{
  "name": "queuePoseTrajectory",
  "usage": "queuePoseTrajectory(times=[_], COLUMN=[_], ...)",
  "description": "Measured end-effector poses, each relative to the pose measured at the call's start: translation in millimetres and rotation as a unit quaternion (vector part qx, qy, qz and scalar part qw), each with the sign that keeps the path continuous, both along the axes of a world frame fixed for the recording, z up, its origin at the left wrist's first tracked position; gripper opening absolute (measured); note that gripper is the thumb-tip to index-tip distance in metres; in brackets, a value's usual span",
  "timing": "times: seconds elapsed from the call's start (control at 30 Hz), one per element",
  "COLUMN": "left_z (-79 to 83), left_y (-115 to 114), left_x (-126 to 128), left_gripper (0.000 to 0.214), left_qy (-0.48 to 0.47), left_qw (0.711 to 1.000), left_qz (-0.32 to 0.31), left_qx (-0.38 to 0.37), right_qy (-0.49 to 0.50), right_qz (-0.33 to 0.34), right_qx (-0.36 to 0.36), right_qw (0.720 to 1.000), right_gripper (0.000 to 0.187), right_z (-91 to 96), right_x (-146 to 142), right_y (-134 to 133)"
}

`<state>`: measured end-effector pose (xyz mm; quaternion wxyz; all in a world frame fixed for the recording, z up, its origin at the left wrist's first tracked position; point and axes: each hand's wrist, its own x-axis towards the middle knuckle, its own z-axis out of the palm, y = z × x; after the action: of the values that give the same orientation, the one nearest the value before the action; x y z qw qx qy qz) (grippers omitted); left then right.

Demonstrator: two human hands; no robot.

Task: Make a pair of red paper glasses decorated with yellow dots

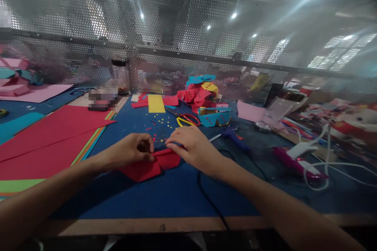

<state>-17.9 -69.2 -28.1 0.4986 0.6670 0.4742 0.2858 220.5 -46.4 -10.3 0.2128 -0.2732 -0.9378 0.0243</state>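
A folded red paper piece lies near the front of the blue table, notched along its lower edge. My left hand pinches its upper edge, thumb and fingers curled together. On the right end of the same fold, my right hand has its fingers bent over the edge with the thumb against the paper. Just beyond both hands are small red and yellow paper scraps. Scissors with red and yellow handles lie behind my right hand, beside a blue folded paper piece with red dots.
A blue glue gun with a black cord lies right of my right hand. Large red sheets cover the left side. Red, yellow and blue paper pieces are heaped at the back. White cable tangles at right.
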Motion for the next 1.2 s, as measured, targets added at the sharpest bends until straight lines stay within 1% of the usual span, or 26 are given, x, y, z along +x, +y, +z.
queuePoseTrajectory(times=[0.13,0.3,0.37,0.43,0.53,0.63,0.73,0.87,0.97,1.03,1.13,1.2], left_z=[-5.6,-13.9,-14.2,-12.5,-9.3,-9.9,-15.1,-19.6,-16.8,-13.7,-11.2,-11.7], left_y=[-0.3,-1.3,-3.1,-5.0,-6.7,-6.9,-6.9,-7.9,-10.3,-12.8,-17.1,-19.6], left_x=[1.6,0.9,0.5,0.9,2.6,3.6,2.5,0.2,0.1,0.3,0.0,-0.8], left_gripper=[0.017,0.012,0.01,0.007,0.011,0.015,0.018,0.021,0.021,0.022,0.023,0.022], left_qy=[0.019,0.052,0.089,0.126,0.158,0.178,0.174,0.177,0.198,0.212,0.234,0.247], left_qw=[1.0,0.998,0.993,0.983,0.968,0.955,0.946,0.938,0.93,0.926,0.917,0.91], left_qz=[0.0,0.012,0.021,0.024,0.003,-0.016,-0.037,-0.07,-0.083,-0.089,-0.101,-0.107], left_qx=[0.011,0.041,0.076,0.128,0.194,0.238,0.272,0.29,0.299,0.301,0.307,0.317], right_qy=[-0.063,-0.071,-0.071,-0.071,-0.06,-0.054,-0.06,-0.061,-0.057,-0.048,-0.025,-0.015], right_qz=[-0.005,-0.023,-0.028,-0.031,-0.033,-0.034,-0.035,-0.035,-0.035,-0.033,-0.017,-0.001], right_qx=[-0.019,-0.045,-0.059,-0.075,-0.094,-0.103,-0.102,-0.096,-0.089,-0.072,-0.036,-0.04], right_qw=[0.998,0.996,0.995,0.994,0.993,0.993,0.992,0.993,0.994,0.996,0.999,0.999], right_gripper=[0.019,0.021,0.021,0.017,0.012,0.009,0.007,0.008,0.007,0.005,0.004,0.003], right_z=[-9.8,-12.6,-13.5,-15.0,-17.9,-20.1,-21.2,-22.1,-22.6,-22.3,-19.9,-16.5], right_x=[-4.9,-6.8,-7.0,-7.2,-7.1,-6.9,-6.9,-7.0,-7.0,-7.0,-6.9,-6.5], right_y=[-0.4,1.5,2.8,4.2,5.8,6.5,6.7,6.7,5.5,3.4,-1.8,-6.2])
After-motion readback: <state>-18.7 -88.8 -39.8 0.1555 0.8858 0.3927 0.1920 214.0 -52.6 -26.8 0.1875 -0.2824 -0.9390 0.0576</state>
